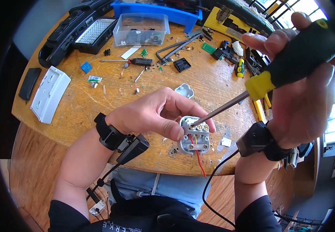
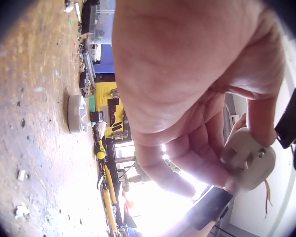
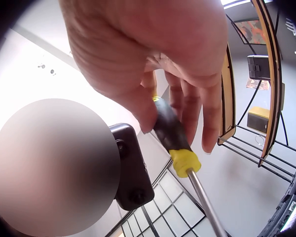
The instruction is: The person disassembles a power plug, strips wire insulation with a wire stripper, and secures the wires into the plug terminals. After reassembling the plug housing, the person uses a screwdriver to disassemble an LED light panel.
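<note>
My left hand (image 1: 152, 114) grips an opened plug housing (image 1: 183, 146), pale grey, between thumb and fingers over the table. Brass screws sit in its upper part, and a clamp bar crosses the lower part. A red wire (image 1: 199, 160) runs out of its bottom end. With my right hand (image 1: 297, 112) I hold a screwdriver (image 1: 306, 54) by its dark green and yellow handle. Its shaft slants down left, the tip right at the housing's left terminal screw. The right wrist view shows thumb and fingers around the handle (image 3: 170, 128). Behind the left hand lies the matching grey cover (image 1: 184, 91).
Farther back on the wooden table (image 1: 86, 92) are a black-and-red screwdriver (image 1: 140, 62), a hacksaw frame (image 1: 177, 48) and a clear plastic box (image 1: 140, 33). A white plastic case (image 1: 50, 94) lies at left. Yellow-handled tools (image 1: 259, 111) line the right side.
</note>
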`<control>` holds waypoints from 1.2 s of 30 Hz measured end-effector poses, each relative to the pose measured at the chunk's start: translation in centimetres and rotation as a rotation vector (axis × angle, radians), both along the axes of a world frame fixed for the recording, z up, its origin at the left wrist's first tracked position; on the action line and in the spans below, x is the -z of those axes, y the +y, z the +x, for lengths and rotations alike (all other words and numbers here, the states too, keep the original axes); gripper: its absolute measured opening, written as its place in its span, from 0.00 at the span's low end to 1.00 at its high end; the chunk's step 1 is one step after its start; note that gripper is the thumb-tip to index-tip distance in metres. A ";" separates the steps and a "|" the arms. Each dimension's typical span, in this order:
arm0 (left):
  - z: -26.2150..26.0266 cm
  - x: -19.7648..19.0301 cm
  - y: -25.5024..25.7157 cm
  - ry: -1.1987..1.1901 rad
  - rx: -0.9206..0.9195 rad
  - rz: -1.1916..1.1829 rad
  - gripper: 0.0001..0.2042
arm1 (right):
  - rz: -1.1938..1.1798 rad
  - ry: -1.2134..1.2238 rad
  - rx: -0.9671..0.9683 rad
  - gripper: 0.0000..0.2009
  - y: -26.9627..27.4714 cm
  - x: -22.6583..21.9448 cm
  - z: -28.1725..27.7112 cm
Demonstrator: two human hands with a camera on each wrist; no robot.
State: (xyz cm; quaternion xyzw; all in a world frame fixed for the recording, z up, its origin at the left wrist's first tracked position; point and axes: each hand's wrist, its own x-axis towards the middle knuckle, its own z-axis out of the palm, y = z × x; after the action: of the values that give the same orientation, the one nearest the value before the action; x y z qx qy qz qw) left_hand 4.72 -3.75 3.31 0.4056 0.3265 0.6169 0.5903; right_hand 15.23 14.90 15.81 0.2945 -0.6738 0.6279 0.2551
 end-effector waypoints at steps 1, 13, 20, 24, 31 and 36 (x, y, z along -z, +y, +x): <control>0.0 0.0 0.0 0.002 -0.006 0.004 0.38 | 0.005 0.019 -0.120 0.22 0.6 0.2 -0.3; 0.2 0.2 0.3 -0.029 -0.016 0.026 0.38 | 0.017 -0.051 -0.224 0.21 1.2 0.3 -0.5; 0.2 0.3 0.3 -0.007 -0.016 0.024 0.37 | 0.017 -0.065 -0.143 0.21 4.3 -0.5 0.1; 0.2 0.4 0.4 0.003 -0.008 0.006 0.37 | 0.016 -0.068 -0.098 0.21 1.9 0.2 0.3; 0.3 0.4 0.4 0.024 -0.013 0.002 0.37 | 0.020 -0.075 -0.028 0.21 1.4 0.1 0.1; 0.3 0.5 0.5 0.034 -0.030 0.008 0.37 | 0.022 -0.078 0.020 0.21 1.1 -0.3 -0.5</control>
State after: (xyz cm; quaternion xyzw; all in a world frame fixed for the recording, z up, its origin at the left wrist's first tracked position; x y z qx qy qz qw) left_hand 4.99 -3.26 2.86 0.4136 0.3400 0.6199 0.5737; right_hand 14.77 16.00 16.08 0.2655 -0.6932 0.6288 0.2316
